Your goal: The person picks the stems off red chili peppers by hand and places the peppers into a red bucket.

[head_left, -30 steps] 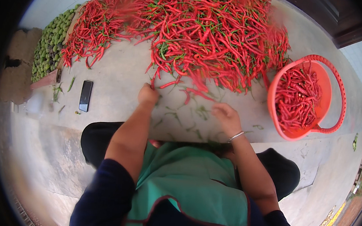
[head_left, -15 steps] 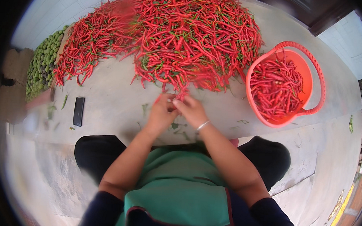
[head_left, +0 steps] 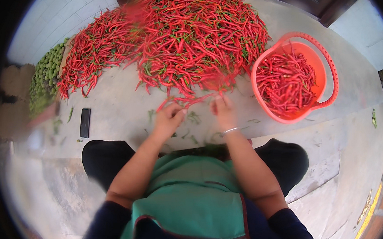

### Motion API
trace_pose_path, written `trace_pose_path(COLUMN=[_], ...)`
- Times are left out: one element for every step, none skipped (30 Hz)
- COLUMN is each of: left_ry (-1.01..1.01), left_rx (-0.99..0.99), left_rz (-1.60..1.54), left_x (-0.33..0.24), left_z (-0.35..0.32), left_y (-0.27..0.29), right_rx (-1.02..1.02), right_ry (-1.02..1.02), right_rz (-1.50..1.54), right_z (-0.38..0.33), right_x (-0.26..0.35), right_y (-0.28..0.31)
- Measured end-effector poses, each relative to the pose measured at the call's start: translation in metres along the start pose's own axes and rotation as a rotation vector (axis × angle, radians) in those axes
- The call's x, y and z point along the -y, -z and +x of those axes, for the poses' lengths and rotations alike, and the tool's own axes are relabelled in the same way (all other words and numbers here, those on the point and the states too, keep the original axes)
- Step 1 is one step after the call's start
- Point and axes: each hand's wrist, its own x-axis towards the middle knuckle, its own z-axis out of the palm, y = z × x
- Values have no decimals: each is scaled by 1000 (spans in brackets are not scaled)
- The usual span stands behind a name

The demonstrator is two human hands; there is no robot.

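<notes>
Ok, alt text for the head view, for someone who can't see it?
Both bare hands, left hand and right hand, work at the near edge of a big pile of red chillies on a concrete floor. An orange basket part full of chillies stands to the right; a dark phone lies left.

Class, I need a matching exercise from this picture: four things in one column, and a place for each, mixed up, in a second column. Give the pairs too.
1. orange basket
2. black phone
3. green chillies
4. bracelet

a. far left, beside the red chilli pile
b. on the right wrist
c. on the right, part full of red chillies
d. flat on the concrete floor, left of the left hand

Pairs: 1-c, 2-d, 3-a, 4-b
</notes>
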Motion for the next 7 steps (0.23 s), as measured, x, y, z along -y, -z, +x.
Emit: trace_pose_path(left_ry=[-13,-26,-108,-133,-158,-196,-185], left_rx=[-41,-81,-81,-52,-22,9,16], left_rz=[38,76,149,171,192,210,183], left_x=[3,5,4,2,-2,-11,-16], left_z=[2,3,3,0,-4,-5,-5], left_y=[5,10,10,9,8,5,3], right_rx=[-111,-83,-59,-31,108,242,378], right_ry=[64,239,411,584,611,644,674], right_rz=[-79,-273,-472,-669,-756,-846,-935], right_z=[2,3,0,-2,-5,-5,-5], right_x=[4,9,16,18,16,15,11], right_y=[2,1,1,1,-1,-5,-11])
